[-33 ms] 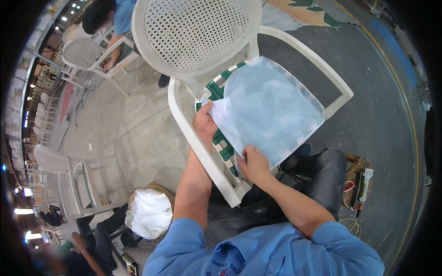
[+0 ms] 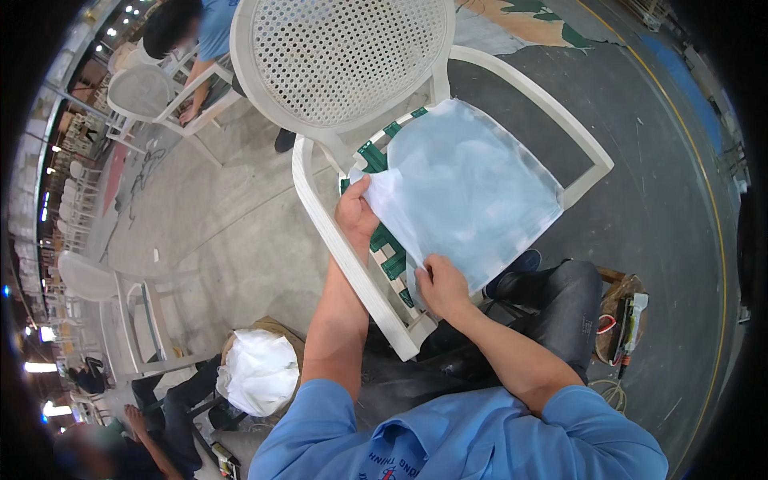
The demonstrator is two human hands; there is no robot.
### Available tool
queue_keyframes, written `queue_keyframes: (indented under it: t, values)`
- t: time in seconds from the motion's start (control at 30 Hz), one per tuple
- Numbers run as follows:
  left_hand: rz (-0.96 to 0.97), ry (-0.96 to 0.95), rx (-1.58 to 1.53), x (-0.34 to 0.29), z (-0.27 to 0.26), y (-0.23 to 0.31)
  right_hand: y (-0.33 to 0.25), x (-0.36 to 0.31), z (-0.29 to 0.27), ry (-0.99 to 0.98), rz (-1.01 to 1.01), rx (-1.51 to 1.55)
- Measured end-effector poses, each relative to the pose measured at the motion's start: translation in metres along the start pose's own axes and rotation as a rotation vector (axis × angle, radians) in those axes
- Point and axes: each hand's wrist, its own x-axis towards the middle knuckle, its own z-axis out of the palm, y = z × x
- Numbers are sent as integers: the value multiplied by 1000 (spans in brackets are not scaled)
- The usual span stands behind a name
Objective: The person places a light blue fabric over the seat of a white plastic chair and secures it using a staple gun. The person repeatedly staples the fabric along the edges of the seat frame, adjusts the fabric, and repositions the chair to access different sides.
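Observation:
A white armchair [image 2: 352, 256] with a perforated oval back [image 2: 344, 60] stands before me. Over its seat lies a thin pale cloth [image 2: 480, 184], light blue where it is flat and whiter where bunched at the left. Green webbing straps [image 2: 372, 158] show on the seat frame past the cloth's left edge. My left hand [image 2: 357, 214] reaches under the left armrest and grips the cloth's rear left edge, thumb on top. Nearer to me, my right hand [image 2: 442, 286] pinches the same edge toward the front; its fingertips are partly hidden.
A co-worker [image 2: 192, 40] bends over another white chair [image 2: 152, 92] at the far left. Another person [image 2: 120, 440] sits at the lower left, near a white cloth bundle [image 2: 260, 372]. Tools [image 2: 632, 328] lie on a stool by my right knee.

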Motion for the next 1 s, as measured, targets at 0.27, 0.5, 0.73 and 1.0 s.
queue_keyframes:
  t: [0.27, 0.5, 0.73, 1.0]
  values:
    - [126, -2, -69, 4, -8, -1, 1, -7, 9, 18, -41, -84]
    - [135, -39, -96, -1, 0, -5, 4, -26, 9, 91, -98, -182]
    - [176, 58, -53, 0, -5, -6, -4, -37, 0, -22, -90, -352]
    - [-36, 336, -34, 4, -47, -2, 0, -39, -18, -190, -143, -110]
